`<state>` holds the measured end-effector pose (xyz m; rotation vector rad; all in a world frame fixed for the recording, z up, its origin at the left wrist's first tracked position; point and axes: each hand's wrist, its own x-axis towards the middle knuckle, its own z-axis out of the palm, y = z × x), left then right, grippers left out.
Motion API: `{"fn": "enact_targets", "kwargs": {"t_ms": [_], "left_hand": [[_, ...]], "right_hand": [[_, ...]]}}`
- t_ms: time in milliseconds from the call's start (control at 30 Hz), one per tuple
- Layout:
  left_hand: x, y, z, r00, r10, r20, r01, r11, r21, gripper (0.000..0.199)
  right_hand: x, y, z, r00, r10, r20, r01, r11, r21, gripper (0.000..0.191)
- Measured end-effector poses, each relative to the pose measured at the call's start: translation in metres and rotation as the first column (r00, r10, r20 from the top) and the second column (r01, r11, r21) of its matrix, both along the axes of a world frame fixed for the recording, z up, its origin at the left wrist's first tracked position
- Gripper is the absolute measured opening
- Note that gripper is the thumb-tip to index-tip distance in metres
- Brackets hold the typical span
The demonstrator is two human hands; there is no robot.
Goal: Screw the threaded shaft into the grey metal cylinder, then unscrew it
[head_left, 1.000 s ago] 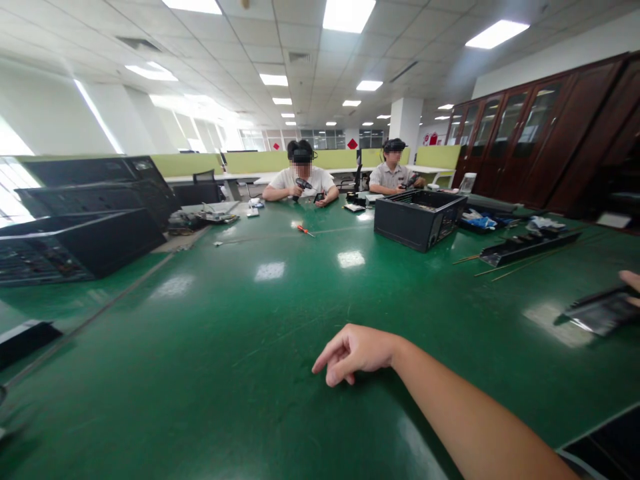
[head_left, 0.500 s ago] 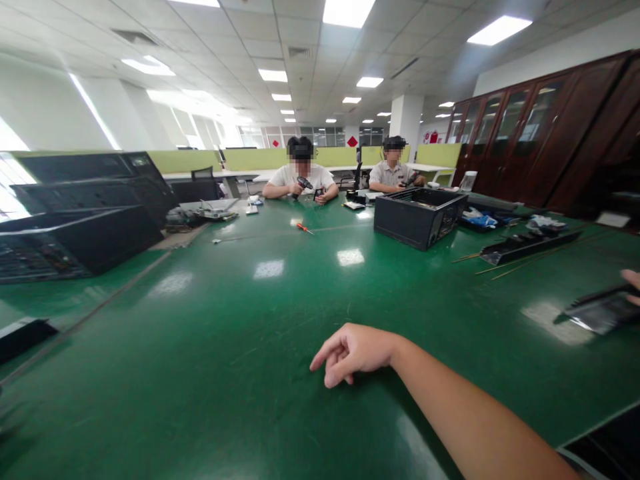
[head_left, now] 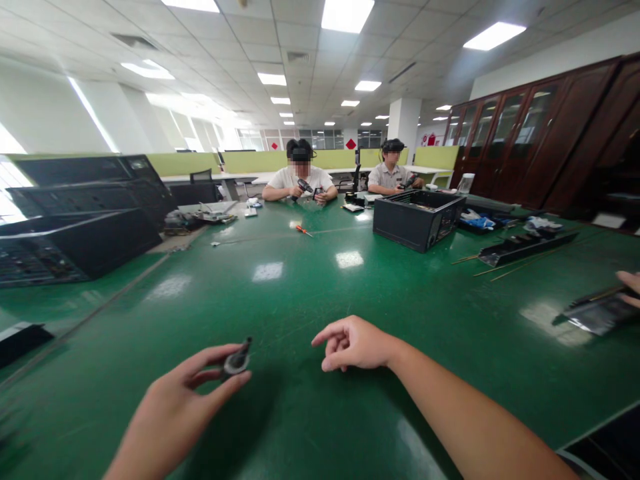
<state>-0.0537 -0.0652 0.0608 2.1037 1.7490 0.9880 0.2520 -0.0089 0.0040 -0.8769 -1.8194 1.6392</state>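
Note:
My left hand (head_left: 185,403), at the lower left, grips a small dark round piece (head_left: 237,362) between its thumb and fingers. The piece has a greyish ring-like end and a short dark stem sticking up; its exact kind is not clear. To the right, my right hand (head_left: 354,345) hovers low over the green table (head_left: 300,293). Its index finger points left and the other fingers are loosely bent, with nothing seen in them. A gap of bare green tabletop separates the two hands.
Ahead right stands an open black computer case (head_left: 419,220); more black cases (head_left: 100,243) are at left. An orange screwdriver (head_left: 303,231) lies further off. Two people (head_left: 300,180) sit across, holding power drills. Another person's hand (head_left: 631,283) touches a dark part at far right.
My left hand has come into view from the lower left, holding the small dark piece. My right hand has risen slightly in the picture, its fingers much the same.

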Motion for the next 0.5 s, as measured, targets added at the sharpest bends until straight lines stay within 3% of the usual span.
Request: {"fn": "enact_targets", "kwargs": {"t_ms": [100,200,333,500], "left_hand": [[0.047,0.03,-0.009,0.965,-0.256,0.054,0.258,0.965,-0.04,0.036],[0.077,0.047,-0.023,0.934,-0.353,0.054,0.355,0.935,-0.016,0.035],[0.082,0.048,-0.042,0.938,-0.342,0.064,0.342,0.94,0.006,0.03],[0.075,0.035,-0.048,0.902,-0.431,0.031,0.427,0.9,0.086,0.013]], "right_hand": [[0.0,0.0,0.0,0.976,-0.215,0.03,0.2,0.943,0.266,0.058],[0.001,-0.002,0.001,0.943,-0.326,0.074,0.252,0.84,0.48,0.062],[0.0,-0.005,0.001,0.92,-0.375,0.112,0.241,0.769,0.593,0.059],[-0.004,-0.007,-0.001,0.938,-0.311,0.155,0.151,0.766,0.625,0.041]]}}
